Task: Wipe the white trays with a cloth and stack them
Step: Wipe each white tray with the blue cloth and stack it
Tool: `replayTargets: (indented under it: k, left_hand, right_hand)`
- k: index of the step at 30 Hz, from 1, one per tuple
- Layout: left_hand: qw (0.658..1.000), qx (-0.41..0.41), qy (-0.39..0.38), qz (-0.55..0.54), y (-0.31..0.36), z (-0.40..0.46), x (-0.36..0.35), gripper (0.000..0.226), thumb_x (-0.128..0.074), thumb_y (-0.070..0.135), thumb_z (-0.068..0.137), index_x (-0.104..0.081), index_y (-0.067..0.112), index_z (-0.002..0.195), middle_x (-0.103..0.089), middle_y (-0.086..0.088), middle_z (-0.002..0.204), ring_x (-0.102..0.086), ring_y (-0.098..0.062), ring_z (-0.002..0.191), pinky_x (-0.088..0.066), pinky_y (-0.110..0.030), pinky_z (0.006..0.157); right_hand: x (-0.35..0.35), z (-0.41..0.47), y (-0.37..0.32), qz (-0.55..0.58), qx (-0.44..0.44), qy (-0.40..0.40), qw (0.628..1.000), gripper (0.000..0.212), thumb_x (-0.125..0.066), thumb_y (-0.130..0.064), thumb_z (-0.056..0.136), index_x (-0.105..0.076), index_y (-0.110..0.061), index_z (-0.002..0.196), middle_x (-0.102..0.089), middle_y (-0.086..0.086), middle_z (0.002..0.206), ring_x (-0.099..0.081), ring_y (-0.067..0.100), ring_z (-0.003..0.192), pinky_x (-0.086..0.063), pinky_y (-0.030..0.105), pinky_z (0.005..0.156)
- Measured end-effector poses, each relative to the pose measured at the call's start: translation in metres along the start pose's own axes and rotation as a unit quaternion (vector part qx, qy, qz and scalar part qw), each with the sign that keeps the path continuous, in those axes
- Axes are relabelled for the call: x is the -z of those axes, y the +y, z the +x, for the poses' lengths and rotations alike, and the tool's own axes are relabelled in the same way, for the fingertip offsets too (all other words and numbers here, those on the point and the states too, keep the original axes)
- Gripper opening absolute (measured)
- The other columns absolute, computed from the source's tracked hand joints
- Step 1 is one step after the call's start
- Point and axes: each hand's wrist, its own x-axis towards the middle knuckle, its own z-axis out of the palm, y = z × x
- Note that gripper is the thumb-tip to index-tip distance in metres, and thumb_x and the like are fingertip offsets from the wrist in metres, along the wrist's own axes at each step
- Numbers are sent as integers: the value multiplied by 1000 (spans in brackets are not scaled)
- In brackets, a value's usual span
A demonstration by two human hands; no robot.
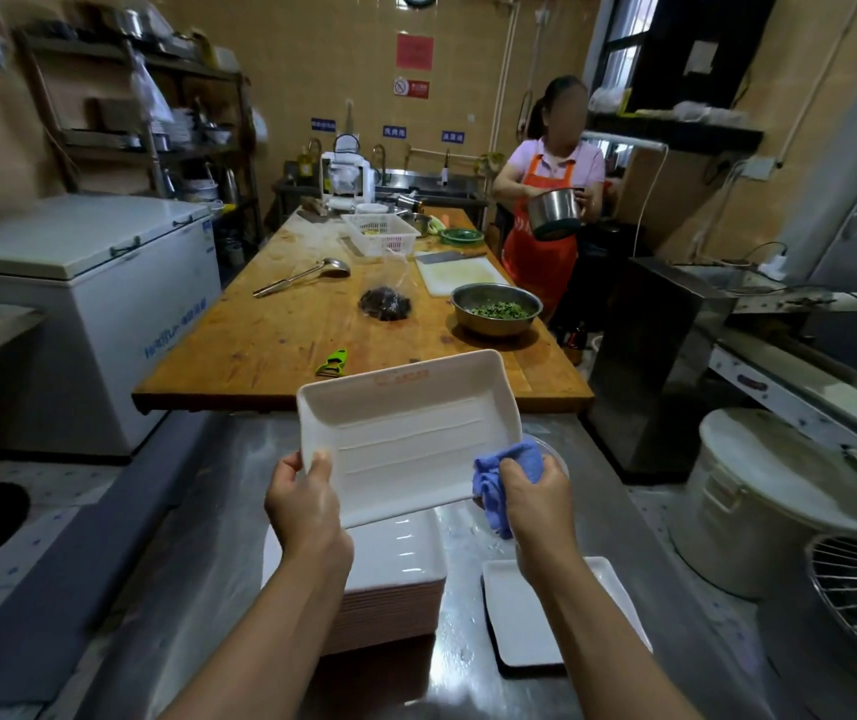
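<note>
Plainly you were mid-wipe: your left hand gripped the tray above the stack, your right hand clutching the cloth at its edge. Next, sweep inside, then stack.

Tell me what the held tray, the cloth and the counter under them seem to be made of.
Held tray: probably melamine or hard plastic, smooth white with a soft sheen and moulded ridges; ceramic cannot be ruled out.
Cloth: blue, soft and fuzzy, bunched into folds, likely microfibre or terry.
Counter: looks like stainless steel, grey and dully reflective, with wet streaks.
</note>
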Motion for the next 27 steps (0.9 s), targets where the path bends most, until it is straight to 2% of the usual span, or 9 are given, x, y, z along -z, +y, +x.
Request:
replayTargets:
  k: [3, 5, 9, 12, 14, 16, 20, 24, 27]
  left_hand:
    - [998, 51, -36, -5, -9, -8, -3, 11, -58, 17, 91, -58, 19, 80, -62, -6, 90, -56, -24, 84, -49, -46, 83]
    - [986, 130, -105, -26, -11, -11, -3, 11, -54, 26, 95, -62, 19, 100, -64, -6, 102, -59, -22, 88, -45, -48, 91]
    - [928, 298, -221, 48, -6, -9, 0, 99, -43, 76, 75, -24, 10, 148, -34, -17, 147, -40, -29, 131, -19, -62, 106]
    - [889, 349, -295, -37, 10, -11, -4, 116, -32, 86, 69, -19, 0, 145, -51, -28, 128, -58, -35, 107, -40, -57, 85]
    - [867, 362, -334, -74, 24, -12, -9, 108, -30, 85, 72, -38, -3, 134, -59, -29, 118, -60, -36, 107, -44, -51, 83]
    - [863, 363, -338, -93, 35, -12, -12, 80, -38, 71, 83, -54, -2, 111, -65, -29, 104, -64, -37, 98, -49, -45, 80]
    - [878, 357, -292, -129, 34, -12, -6, 32, -39, 21, 99, -55, -7, 96, -68, -22, 68, -68, -29, 52, -55, -37, 44]
    - [890, 263, -334, -163, 17, -8, 7, 27, -36, 17, 99, -58, 2, 107, -71, -23, 87, -71, -31, 71, -56, -50, 58]
    - [878, 228, -378, -187, 12, -11, 11, 31, -40, 19, 94, -57, 7, 118, -69, -24, 103, -70, -34, 85, -58, -50, 66]
  right_hand:
    - [8, 7, -8, 0, -17, 22, 1000, 9, -50, -8, 88, -54, -9, 96, -64, 20, 79, -52, 21, 47, -37, 22, 38]
    - [13, 12, -16, -40, 21, 63, 997, 9, -52, -8, 86, -53, -9, 95, -65, 19, 81, -60, 29, 58, -46, 30, 47]
    - [18, 7, -32, -138, 244, 142, 949, 15, -61, -8, 86, -49, -12, 94, -59, 3, 79, -60, 23, 70, -50, 29, 55]
    - [20, 0, -33, -175, 405, 123, 889, 21, -69, -9, 84, -52, -2, 94, -64, 12, 80, -63, 25, 67, -56, 42, 57]
    - [21, -5, -25, -182, 502, 91, 840, 22, -66, -15, 85, -51, -2, 93, -65, 16, 78, -65, 19, 69, -58, 33, 62]
    - [19, -13, -17, -180, 564, 39, 805, 17, -57, -22, 90, -48, -9, 96, -66, 14, 78, -62, 10, 73, -52, 15, 69]
    - [22, -20, 2, -173, 567, -87, 801, 25, -62, -8, 86, -52, -5, 108, -61, 6, 110, -58, 8, 103, -53, 27, 86]
    - [25, -30, 18, -262, 524, -187, 788, 47, -56, -21, 87, -43, -16, 132, -39, 3, 144, -36, 15, 136, -33, 31, 110]
    - [11, -38, 16, -306, 483, -210, 793, 50, -38, -37, 97, -35, -21, 144, -24, 1, 154, -20, 16, 144, -25, 37, 115]
